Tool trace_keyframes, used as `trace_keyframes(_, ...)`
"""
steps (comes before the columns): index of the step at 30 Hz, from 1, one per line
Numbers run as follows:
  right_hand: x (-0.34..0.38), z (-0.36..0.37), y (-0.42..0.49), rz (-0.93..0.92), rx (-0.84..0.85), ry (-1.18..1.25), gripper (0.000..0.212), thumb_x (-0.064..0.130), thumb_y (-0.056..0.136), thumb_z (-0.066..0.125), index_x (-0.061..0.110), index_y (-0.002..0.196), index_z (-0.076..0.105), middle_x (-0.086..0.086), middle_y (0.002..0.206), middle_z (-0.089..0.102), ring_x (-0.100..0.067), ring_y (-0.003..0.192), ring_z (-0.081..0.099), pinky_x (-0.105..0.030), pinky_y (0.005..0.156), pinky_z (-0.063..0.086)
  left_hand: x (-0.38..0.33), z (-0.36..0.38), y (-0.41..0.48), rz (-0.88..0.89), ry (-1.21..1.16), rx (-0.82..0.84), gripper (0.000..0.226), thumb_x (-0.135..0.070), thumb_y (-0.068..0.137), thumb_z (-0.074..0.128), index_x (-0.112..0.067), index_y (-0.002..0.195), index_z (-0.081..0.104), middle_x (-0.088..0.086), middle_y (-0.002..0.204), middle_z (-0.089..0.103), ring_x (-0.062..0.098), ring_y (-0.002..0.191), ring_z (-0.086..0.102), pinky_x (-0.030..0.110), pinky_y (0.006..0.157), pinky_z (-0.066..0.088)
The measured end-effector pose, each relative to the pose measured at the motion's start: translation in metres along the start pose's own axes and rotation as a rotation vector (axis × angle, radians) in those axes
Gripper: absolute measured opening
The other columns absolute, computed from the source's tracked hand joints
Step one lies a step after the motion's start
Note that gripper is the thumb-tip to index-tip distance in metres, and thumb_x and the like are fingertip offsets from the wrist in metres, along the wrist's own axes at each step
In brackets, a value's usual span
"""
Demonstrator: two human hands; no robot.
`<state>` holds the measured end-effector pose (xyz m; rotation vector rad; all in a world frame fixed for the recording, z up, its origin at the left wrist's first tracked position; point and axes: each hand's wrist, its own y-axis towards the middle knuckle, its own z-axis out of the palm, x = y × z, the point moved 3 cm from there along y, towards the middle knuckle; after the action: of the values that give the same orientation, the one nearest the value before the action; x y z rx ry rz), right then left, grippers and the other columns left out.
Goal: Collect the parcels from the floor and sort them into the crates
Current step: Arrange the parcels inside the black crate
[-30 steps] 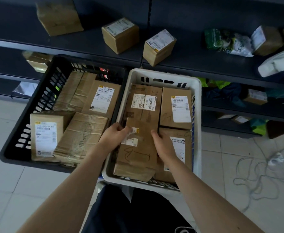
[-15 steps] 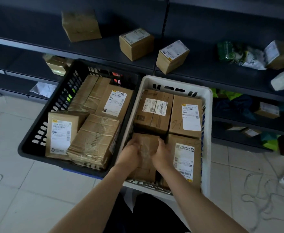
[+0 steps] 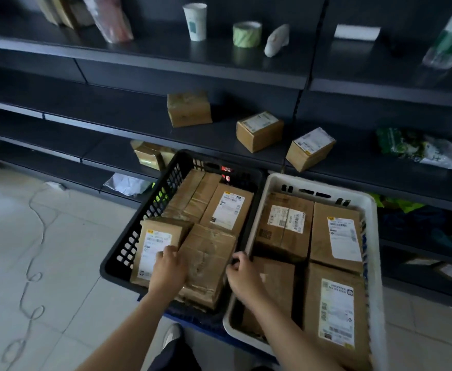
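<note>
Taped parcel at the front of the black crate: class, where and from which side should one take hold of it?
By its two long side edges, from above: the taped parcel lies tilted, raised above its neighbours in the black crate, so only the top is open.
</note>
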<state>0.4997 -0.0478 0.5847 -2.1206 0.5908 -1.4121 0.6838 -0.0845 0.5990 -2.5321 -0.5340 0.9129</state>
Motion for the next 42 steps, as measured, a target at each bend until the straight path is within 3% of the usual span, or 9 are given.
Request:
trace_keyframes(4, 0.008, 0.033, 0.011, 0.069, -0.203, 0.02, 0.061, 0.026, 0.099, 0.049, 0.018, 0.154, 0.024, -0.006, 0.15, 0.039, -0.019, 0.106, 0.061, -0.03, 0.078, 0.055, 0.002, 0.003, 0.014, 0.003, 0.083, 0.064, 0.047, -0.032, 0.093, 0.044, -0.008, 0.133, 0.045, 0.019, 0.126, 0.048, 0.036, 0.116, 0.048, 0.044, 0.101, 0.039)
trace_keyframes(12, 0.065, -0.011, 0.012, 0.243, -0.605, 0.365, 0.049, 0.043, 0.101, 0.041, 0.014, 0.138, 0.052, -0.01, 0.135, 0.057, -0.031, 0.119, 0.055, -0.04, 0.101, 0.044, -0.071, -0.057, 0.046, 0.124, -0.18, 0.24, 0.043, -0.041, 0.099, 0.038, -0.007, 0.116, 0.06, 0.007, 0.101, 0.062, 0.026, 0.096, 0.056, 0.03, 0.083, 0.041)
trace_keyframes(15, 0.104, -0.027, 0.023, 0.155, -0.706, 0.436, 0.037, 0.034, 0.098, 0.046, 0.009, 0.123, 0.059, -0.011, 0.117, 0.064, -0.027, 0.103, 0.061, -0.036, 0.082, 0.049, -0.097, -0.087, 0.082, 0.162, -0.336, 0.282, 0.036, -0.035, 0.099, 0.039, -0.007, 0.108, 0.061, 0.005, 0.092, 0.063, 0.027, 0.097, 0.056, 0.033, 0.09, 0.043)
trace_keyframes(17, 0.133, -0.022, 0.04, 0.088, -0.679, 0.365, 0.033, 0.034, 0.094, 0.05, 0.009, 0.111, 0.064, -0.009, 0.105, 0.067, -0.024, 0.094, 0.063, -0.034, 0.074, 0.048, -0.107, -0.101, 0.108, 0.235, -0.372, 0.246, 0.035, -0.031, 0.098, 0.037, -0.01, 0.108, 0.063, 0.013, 0.105, 0.065, 0.031, 0.102, 0.058, 0.037, 0.092, 0.045)
trace_keyframes(22, 0.161, 0.012, 0.1, 0.026, -0.525, 0.322, 0.041, 0.034, 0.086, 0.056, 0.025, 0.125, 0.062, 0.0, 0.116, 0.065, -0.022, 0.109, 0.063, -0.044, 0.096, 0.052, -0.096, -0.095, 0.174, 0.253, -0.227, 0.333, 0.047, -0.038, 0.099, 0.038, -0.013, 0.137, 0.051, 0.012, 0.136, 0.049, 0.035, 0.122, 0.05, 0.037, 0.104, 0.037)
trace_keyframes(27, 0.142, 0.044, 0.106, -0.006, -0.427, 0.444, 0.048, 0.023, 0.097, 0.054, 0.027, 0.144, 0.044, 0.016, 0.128, 0.052, -0.009, 0.122, 0.05, -0.035, 0.104, 0.041, -0.04, -0.085, 0.195, 0.327, -0.178, 0.398, 0.036, -0.03, 0.098, 0.04, -0.021, 0.129, 0.057, 0.005, 0.123, 0.059, 0.021, 0.1, 0.058, 0.032, 0.083, 0.046)
trace_keyframes(32, 0.101, 0.081, 0.078, 0.141, -0.661, 0.391, 0.013, 0.024, 0.102, 0.047, 0.019, 0.108, 0.057, 0.003, 0.1, 0.059, -0.009, 0.087, 0.056, -0.024, 0.074, 0.043, 0.018, -0.082, 0.175, 0.296, -0.186, 0.287, 0.038, -0.037, 0.096, 0.049, -0.022, 0.13, 0.048, -0.002, 0.121, 0.043, 0.02, 0.115, 0.05, 0.036, 0.098, 0.042)
trace_keyframes(37, 0.071, 0.155, 0.084, 0.286, -0.17, 0.53, 0.067, 0.08, 0.088, 0.03, 0.038, 0.137, 0.047, 0.012, 0.131, 0.055, -0.018, 0.127, 0.05, -0.049, 0.11, 0.039, 0.059, -0.071, 0.166, 0.113, -0.163, 0.526, 0.088, -0.077, 0.07, 0.058, -0.055, 0.141, 0.012, 0.005, 0.131, 0.05, 0.025, 0.115, 0.055, 0.043, 0.101, 0.045)
trace_keyframes(42, 0.072, 0.162, 0.093, 0.243, -0.204, 0.442, 0.095, 0.1, 0.064, 0.033, 0.042, 0.138, 0.044, 0.003, 0.126, 0.066, -0.018, 0.109, 0.068, -0.047, 0.097, 0.054, 0.044, -0.078, 0.165, 0.232, 0.038, 0.453, 0.071, -0.066, 0.091, 0.04, -0.041, 0.151, 0.01, 0.003, 0.109, 0.067, 0.023, 0.094, 0.066, 0.033, 0.078, 0.051)
